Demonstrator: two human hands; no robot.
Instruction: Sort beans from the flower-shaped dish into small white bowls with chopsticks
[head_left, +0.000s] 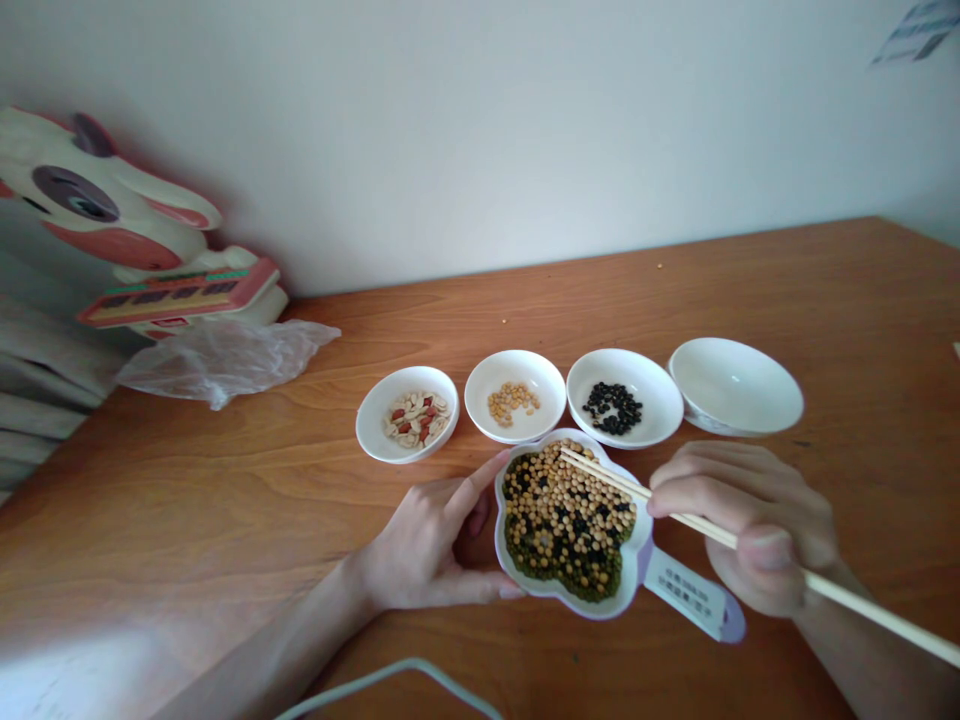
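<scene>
My right hand [757,525] holds two chopsticks [611,476], with their tips down at the beans [570,510] in the flower-shaped dish [639,540]. My left hand [420,545] is spread wide, finger and thumb on the dish's left edge. The dish is on the brown surface [262,500], near four white bowls [544,378].

At the wooden desk [277,520], the left hand [424,550] spreads its thumb and forefinger against the side of a flower-shaped scoop [638,560] of mixed beans [566,525], while the right hand [750,520] grasps wooden chopsticks [615,479] whose tips touch the beans near the far rim. Just beyond stand four white bowls in a row: one with peanuts [417,418], one with yellow beans [511,402], one with black beans [613,412], then a fourth bowl [739,385].
</scene>
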